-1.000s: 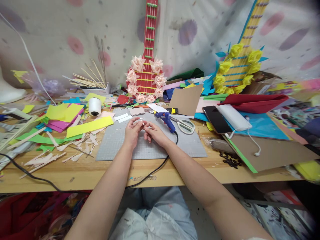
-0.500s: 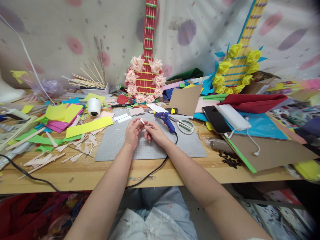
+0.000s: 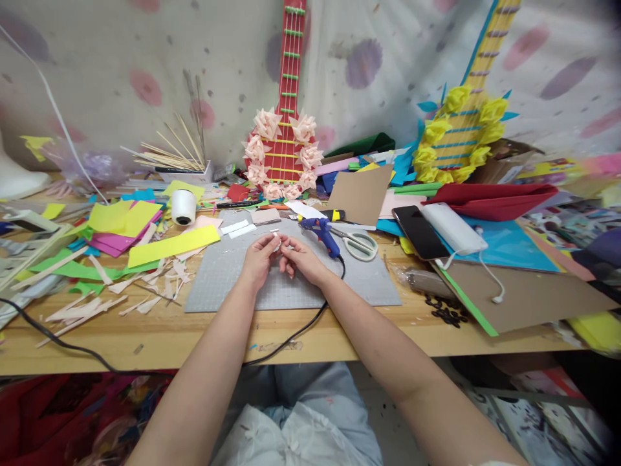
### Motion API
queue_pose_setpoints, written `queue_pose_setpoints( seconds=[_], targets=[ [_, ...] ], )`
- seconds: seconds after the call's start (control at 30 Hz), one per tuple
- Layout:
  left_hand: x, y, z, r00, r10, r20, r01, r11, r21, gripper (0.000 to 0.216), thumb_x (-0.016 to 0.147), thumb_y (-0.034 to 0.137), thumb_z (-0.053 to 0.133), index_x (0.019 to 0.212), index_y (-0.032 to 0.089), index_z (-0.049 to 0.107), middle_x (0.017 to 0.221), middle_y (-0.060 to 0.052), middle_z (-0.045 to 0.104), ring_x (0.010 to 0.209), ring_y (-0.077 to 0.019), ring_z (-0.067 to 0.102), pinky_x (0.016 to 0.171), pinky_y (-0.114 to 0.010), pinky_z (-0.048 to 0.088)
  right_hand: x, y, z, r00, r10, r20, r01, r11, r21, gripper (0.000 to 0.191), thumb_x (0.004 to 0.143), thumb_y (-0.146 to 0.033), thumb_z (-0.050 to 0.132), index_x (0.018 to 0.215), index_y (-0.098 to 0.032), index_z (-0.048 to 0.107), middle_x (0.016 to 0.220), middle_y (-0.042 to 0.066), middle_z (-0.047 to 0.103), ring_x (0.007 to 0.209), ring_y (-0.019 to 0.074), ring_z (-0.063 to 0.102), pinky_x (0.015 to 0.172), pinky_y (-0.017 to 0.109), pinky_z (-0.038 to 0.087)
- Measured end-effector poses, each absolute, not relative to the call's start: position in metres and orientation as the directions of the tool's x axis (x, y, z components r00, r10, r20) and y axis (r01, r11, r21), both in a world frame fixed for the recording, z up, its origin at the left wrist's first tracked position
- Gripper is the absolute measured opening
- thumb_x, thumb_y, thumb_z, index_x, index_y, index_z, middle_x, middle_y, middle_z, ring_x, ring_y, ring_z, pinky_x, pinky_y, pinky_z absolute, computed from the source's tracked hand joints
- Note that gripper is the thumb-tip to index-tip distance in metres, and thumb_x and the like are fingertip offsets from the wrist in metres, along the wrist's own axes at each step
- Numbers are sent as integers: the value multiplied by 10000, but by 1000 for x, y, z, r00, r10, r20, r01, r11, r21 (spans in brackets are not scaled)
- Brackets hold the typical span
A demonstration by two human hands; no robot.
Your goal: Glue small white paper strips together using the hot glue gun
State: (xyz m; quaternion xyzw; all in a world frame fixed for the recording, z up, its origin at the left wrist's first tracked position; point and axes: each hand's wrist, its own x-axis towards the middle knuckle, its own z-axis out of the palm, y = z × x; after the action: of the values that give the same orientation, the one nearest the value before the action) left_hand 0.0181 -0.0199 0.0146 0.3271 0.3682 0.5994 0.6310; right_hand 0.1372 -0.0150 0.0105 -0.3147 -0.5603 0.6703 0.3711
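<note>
White piece (image 3: 277, 237), small and largely hidden by the fingers, is located above the cutting mat (image 3: 218, 281), at the meeting point of both hands. Left hand (image 3: 258, 257): thumb and forefinger pinched together on the piece. Right hand (image 3: 301, 260): thumb and forefinger drawn close beside it, remaining fingers curled; whether these also grip the piece cannot be told.

Just beyond the left fingers, two white strips (image 3: 237, 229) lie on the mat. Near the right hand, a blue glue gun (image 3: 324, 238) rests on its side, with scissors (image 3: 361, 246) just beside it; a black cord (image 3: 310, 323) runs from the gun, passing under the right forearm.

Left of the mat, the desk (image 3: 208, 349) carries a yellow strip (image 3: 174, 247) and pale scraps (image 3: 87, 312); right of it, a dark phone (image 3: 421, 232). Behind stand a red guitar-shaped model (image 3: 280, 155) with pink flowers and a yellow one (image 3: 460, 133), tilted, with yellow flowers.
</note>
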Motion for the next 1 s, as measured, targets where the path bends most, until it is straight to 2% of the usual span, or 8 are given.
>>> queue_pose_setpoints(
  seconds=[0.07, 0.23, 0.5, 0.73, 0.83, 1.0],
  targets=[
    [19, -21, 14, 21, 997, -71, -497, 72, 865, 284, 580, 297, 725, 775, 129, 606, 827, -46, 660, 588, -104, 609, 513, -225, 494, 137, -16, 10, -536, 844, 2, -147, -91, -985, 254, 784, -433, 471, 815, -201, 370, 487, -68, 570, 322, 53, 419, 348, 152, 312],
    [21, -22, 13, 129, 991, -33, -464, 89, 881, 321, 619, 388, 681, 792, 138, 577, 631, 2, 617, 374, -101, 524, 348, -243, 443, 135, -16, 10, -554, 832, 28, -168, -80, -983, 252, 780, -429, 471, 842, -202, 378, 490, -70, 566, 324, 56, 415, 353, 159, 318],
    [22, -19, 10, 80, 997, -14, -500, 53, 864, 320, 602, 376, 696, 759, 124, 578, 455, 45, 524, 323, -78, 450, 343, -229, 419, 134, -16, 10, -443, 889, 117, -149, 56, -987, 250, 744, -392, 539, 688, -174, 429, 584, -55, 558, 405, 26, 420, 413, 159, 344],
    [24, -22, 13, 138, 990, -24, -476, 88, 875, 312, 636, 427, 661, 673, 148, 528, 335, 67, 423, 278, -119, 446, 315, -245, 395, 134, -17, 12, -471, 879, 75, -135, 12, -991, 244, 747, -396, 530, 704, -178, 430, 577, -49, 578, 382, 33, 438, 399, 160, 328],
    [24, -23, 14, 131, 990, -42, -477, 101, 873, 313, 628, 419, 668, 685, 145, 529, 341, 68, 437, 265, -116, 429, 305, -254, 394, 134, -17, 11, -479, 875, 69, -135, 4, -991, 247, 742, -402, 534, 719, -177, 435, 571, -49, 579, 380, 35, 441, 400, 161, 334],
    [23, -21, 14, 29, 996, -84, -516, 87, 852, 329, 551, 352, 728, 662, 138, 504, 530, 30, 593, 283, -53, 409, 300, -215, 367, 134, -15, 7, -487, 871, 57, -108, 5, -994, 246, 743, -408, 529, 753, -175, 453, 578, -48, 583, 380, 34, 440, 398, 161, 341]
  ],
)
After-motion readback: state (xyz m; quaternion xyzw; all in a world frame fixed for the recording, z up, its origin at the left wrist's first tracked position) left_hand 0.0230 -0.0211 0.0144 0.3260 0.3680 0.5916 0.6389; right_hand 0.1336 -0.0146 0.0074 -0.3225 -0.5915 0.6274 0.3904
